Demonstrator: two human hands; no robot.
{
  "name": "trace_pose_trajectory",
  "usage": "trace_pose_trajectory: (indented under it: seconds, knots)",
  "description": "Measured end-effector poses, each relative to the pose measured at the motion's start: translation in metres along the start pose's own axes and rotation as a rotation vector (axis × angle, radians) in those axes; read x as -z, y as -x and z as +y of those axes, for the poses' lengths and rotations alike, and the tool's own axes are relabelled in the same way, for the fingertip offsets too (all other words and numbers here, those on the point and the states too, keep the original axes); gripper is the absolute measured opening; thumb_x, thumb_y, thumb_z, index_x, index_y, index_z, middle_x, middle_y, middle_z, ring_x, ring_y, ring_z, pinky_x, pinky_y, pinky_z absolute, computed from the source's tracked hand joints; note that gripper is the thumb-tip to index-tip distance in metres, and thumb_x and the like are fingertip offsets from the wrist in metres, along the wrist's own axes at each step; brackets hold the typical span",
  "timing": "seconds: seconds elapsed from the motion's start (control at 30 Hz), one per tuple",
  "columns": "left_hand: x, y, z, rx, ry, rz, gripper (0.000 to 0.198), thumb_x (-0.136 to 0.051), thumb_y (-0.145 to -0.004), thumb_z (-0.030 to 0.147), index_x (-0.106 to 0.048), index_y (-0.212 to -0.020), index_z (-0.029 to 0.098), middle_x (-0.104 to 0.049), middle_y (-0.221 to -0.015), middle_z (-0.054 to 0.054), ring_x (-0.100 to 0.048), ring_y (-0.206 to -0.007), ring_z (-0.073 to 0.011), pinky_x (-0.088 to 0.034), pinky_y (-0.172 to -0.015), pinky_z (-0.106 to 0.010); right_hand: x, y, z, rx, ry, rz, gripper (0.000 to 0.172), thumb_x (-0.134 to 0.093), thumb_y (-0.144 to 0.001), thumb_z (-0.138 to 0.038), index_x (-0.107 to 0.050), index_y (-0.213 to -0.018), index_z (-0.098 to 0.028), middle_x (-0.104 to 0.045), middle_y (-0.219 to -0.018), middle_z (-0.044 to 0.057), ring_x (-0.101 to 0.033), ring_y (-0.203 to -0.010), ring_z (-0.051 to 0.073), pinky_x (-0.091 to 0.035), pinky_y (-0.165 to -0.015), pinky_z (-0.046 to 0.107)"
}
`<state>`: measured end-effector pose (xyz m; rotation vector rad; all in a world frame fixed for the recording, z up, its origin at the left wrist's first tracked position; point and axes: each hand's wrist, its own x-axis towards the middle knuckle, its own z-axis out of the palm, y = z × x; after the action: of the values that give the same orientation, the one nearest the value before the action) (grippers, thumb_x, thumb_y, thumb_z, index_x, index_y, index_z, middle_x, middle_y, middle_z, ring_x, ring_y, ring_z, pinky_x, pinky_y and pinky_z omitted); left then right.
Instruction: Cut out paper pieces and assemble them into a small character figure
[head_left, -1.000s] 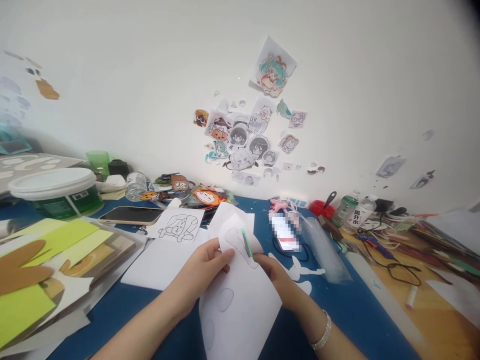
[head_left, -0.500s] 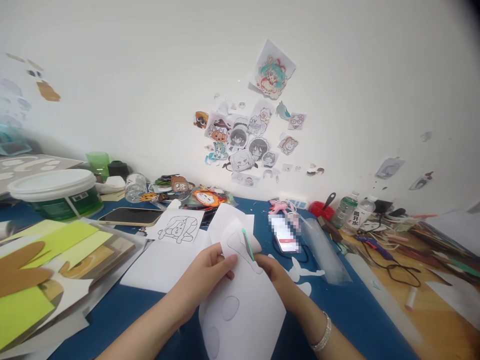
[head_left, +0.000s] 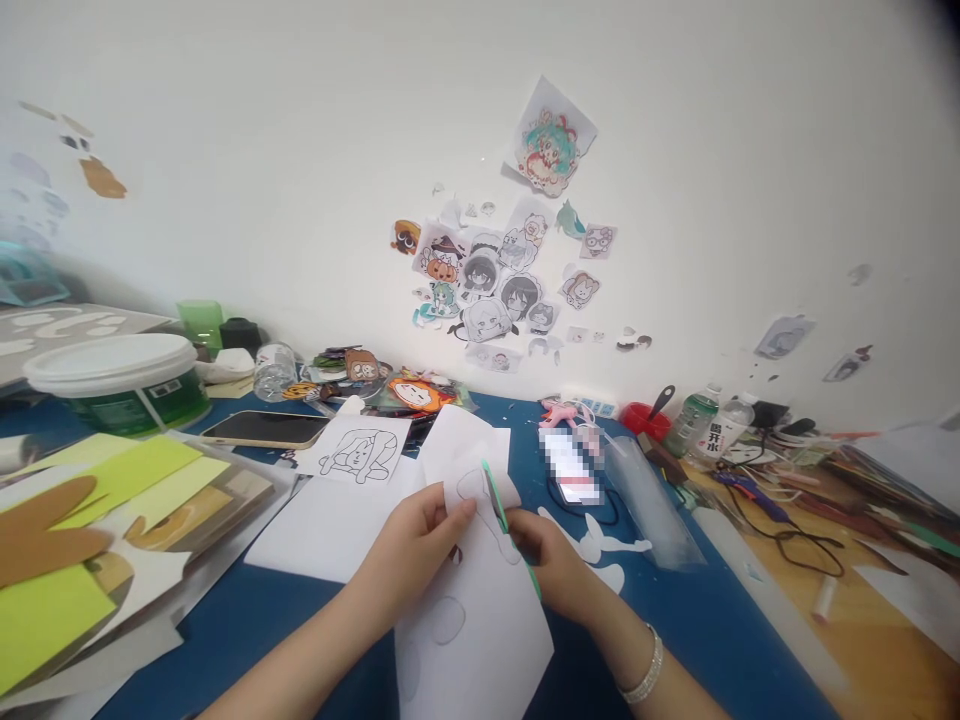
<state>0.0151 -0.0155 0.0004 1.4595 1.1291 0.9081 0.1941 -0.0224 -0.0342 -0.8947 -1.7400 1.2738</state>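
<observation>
My left hand (head_left: 429,535) pinches a white paper sheet (head_left: 487,640) between thumb and fingers, holding it up over the blue table. Outlined on the sheet are a long curved shape near the top and rounder shapes lower down. Around green-bladed scissors (head_left: 495,500) my right hand (head_left: 555,560) is closed at the sheet's right edge. The blades lie along the long outline, and part of the handle is hidden by my fingers. White cut-out pieces (head_left: 600,540) lie on the table just beyond my right hand.
A drawing of a character (head_left: 364,455) lies on white paper behind my left hand. Left are a dark phone (head_left: 266,428), a white-lidded tub (head_left: 112,365) and yellow-green sheets (head_left: 52,640). A lit phone (head_left: 574,470), a clear plastic sleeve (head_left: 656,505) and bottles (head_left: 697,420) stand or lie right.
The scissors' blades have spread apart, and a green handle part now shows below my right hand. The sheet's lower end has shifted slightly left.
</observation>
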Motion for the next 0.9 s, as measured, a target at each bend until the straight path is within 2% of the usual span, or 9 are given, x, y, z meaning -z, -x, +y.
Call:
trace_pose_trajectory:
  seconds: [0.23, 0.57, 0.73, 0.9]
  knots:
    - [0.000, 0.000, -0.003, -0.014, 0.000, -0.026, 0.034, -0.049, -0.075, 0.051, -0.047, -0.066, 0.019, -0.046, -0.055, 0.005, -0.045, -0.053, -0.0125, -0.035, -0.052, -0.025, -0.001, 0.001, 0.001, -0.006, -0.002, 0.008, 0.039, -0.070, -0.070, -0.018, -0.062, -0.108, -0.020, -0.066, -0.099, 0.004, -0.062, -0.084, 0.019, -0.049, -0.079, 0.033]
    - [0.003, -0.001, -0.003, 0.000, -0.121, -0.051, 0.034, -0.047, -0.076, 0.051, -0.051, -0.069, 0.018, -0.045, -0.055, 0.004, -0.048, -0.052, -0.0144, -0.036, -0.051, -0.026, 0.002, 0.001, -0.005, -0.025, 0.031, -0.025, 0.038, -0.066, -0.073, -0.018, -0.060, -0.111, -0.021, -0.066, -0.101, 0.004, -0.061, -0.094, 0.022, -0.049, -0.080, 0.032]
    - [0.005, -0.001, 0.001, -0.008, -0.131, -0.058, 0.033, -0.048, -0.075, 0.049, -0.050, -0.066, 0.018, -0.042, -0.052, 0.006, -0.046, -0.050, -0.0131, -0.035, -0.048, -0.024, 0.005, 0.001, -0.006, -0.025, 0.070, -0.062, 0.041, -0.067, -0.071, -0.019, -0.060, -0.111, -0.020, -0.065, -0.101, 0.004, -0.061, -0.088, 0.020, -0.049, -0.079, 0.032]
    - [0.007, -0.001, -0.002, -0.020, -0.147, -0.079, 0.032, -0.046, -0.077, 0.049, -0.054, -0.071, 0.018, -0.041, -0.052, 0.006, -0.042, -0.048, -0.0126, -0.031, -0.044, -0.023, 0.006, 0.001, -0.009, -0.011, 0.085, -0.119, 0.040, -0.067, -0.072, -0.028, -0.060, -0.111, -0.019, -0.064, -0.100, 0.005, -0.060, -0.087, 0.020, -0.048, -0.079, 0.031]
